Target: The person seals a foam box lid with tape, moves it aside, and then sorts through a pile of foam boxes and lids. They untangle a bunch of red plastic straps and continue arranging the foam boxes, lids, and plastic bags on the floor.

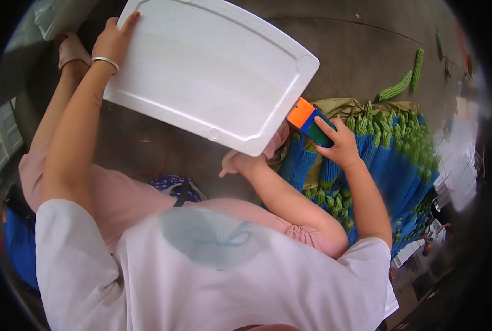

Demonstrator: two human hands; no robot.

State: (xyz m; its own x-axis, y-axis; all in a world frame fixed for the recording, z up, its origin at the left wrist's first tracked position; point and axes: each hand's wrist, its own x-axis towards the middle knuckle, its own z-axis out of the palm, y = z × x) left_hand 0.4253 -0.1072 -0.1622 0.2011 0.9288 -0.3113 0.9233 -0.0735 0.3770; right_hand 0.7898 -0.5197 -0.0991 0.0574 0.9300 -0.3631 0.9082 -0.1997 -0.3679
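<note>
A large white foam lid or box (207,71) is tilted in front of me, its broad flat face toward the camera. My left hand (115,39) grips its upper left edge, fingers partly hidden behind it, with a bracelet at the wrist. My right hand (340,143) is closed round an orange, blue and green block-shaped tool (307,119). The tool's orange end is at the right edge of the white foam piece; whether they touch is unclear.
Many green bitter gourds (411,135) lie at the right with blue netting (376,176) over brown sheeting. Two loose gourds (396,86) rest on the dark floor (356,49). A patterned blue item (177,186) is by my lap. A blue object (19,248) is at far left.
</note>
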